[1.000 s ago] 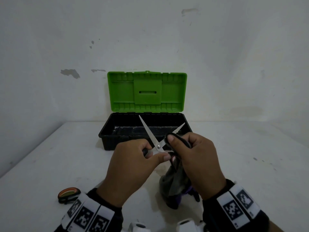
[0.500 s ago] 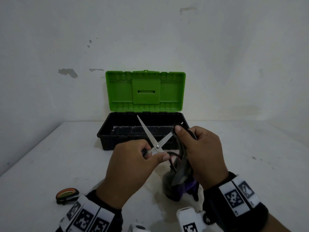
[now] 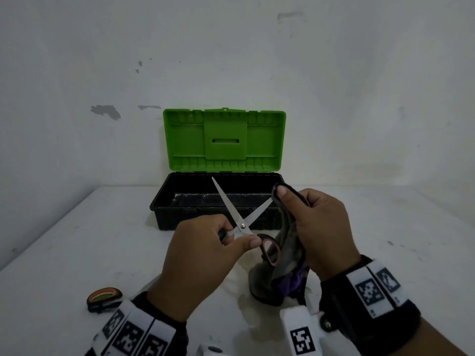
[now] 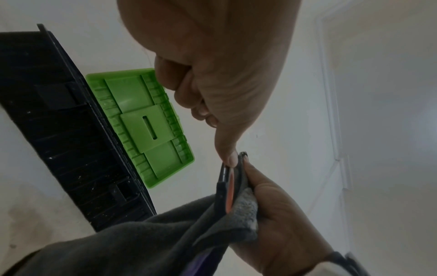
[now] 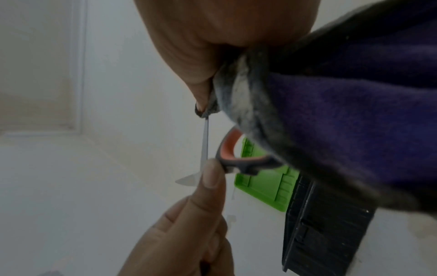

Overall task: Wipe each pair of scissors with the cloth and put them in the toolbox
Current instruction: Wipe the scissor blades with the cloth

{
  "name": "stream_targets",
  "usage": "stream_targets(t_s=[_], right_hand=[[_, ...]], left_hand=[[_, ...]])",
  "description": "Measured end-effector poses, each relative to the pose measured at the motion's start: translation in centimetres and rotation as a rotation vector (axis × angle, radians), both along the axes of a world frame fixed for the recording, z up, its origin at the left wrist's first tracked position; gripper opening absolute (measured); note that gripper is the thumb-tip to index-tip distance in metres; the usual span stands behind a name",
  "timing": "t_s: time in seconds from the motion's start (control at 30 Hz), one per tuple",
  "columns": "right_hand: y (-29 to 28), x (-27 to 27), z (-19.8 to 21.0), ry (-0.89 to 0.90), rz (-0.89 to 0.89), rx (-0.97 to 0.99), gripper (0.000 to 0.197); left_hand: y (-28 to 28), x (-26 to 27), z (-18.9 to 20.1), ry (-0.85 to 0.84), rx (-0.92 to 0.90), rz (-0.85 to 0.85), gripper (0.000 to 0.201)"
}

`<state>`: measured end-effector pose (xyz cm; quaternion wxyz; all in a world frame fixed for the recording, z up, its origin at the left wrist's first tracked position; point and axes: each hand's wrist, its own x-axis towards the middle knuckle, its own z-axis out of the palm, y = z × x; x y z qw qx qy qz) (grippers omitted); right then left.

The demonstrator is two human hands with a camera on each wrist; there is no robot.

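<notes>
The left hand (image 3: pixel 203 255) gripped the scissors (image 3: pixel 241 222) at the handles; both blades fanned toward upper centre of the frame. The right hand (image 3: pixel 321 227) pinched the grey cloth (image 3: pixel 285 242) over the right blade's tip, hiding it. The open toolbox (image 3: pixel 180 219) lay just beyond, its floor dim.

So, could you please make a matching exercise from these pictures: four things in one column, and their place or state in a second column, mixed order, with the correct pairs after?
Things:
1. scissors
2. cloth
3. toolbox
4. tape roll

Place or state:
A. lies on the table near the left wrist
B. lid raised, at the back of the table
C. blades spread apart, in the left hand
D. gripped by the right hand, pinched around one blade tip

Pairs: 1-C, 2-D, 3-B, 4-A
</notes>
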<state>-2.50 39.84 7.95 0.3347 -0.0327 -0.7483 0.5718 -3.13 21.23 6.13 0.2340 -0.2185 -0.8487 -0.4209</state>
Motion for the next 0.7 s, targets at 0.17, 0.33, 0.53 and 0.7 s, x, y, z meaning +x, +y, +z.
stream_targets(t_s=[0.17, 0.33, 0.53, 0.7], right_hand=[[1.3, -0.2, 0.7, 0.008, -0.022, -0.028, 0.057], [-0.5, 0.9, 0.3, -0.015, 0.035, 0.158, 0.048], [-2.8, 0.9, -1.1, -0.086, 0.119, 0.145, 0.047], [-3.3, 0.8, -1.1, -0.088, 0.148, 0.098, 0.044]], left_hand=[[-0.3, -0.2, -0.3, -0.054, -0.051, 0.069, 0.052], [-0.1, -0.1, -0.3, 0.005, -0.128, 0.154, 0.053], [0.7, 0.4, 0.0, 0.122, -0.275, 0.245, 0.057], [0.4, 0.5, 0.4, 0.174, -0.334, 0.221, 0.053]])
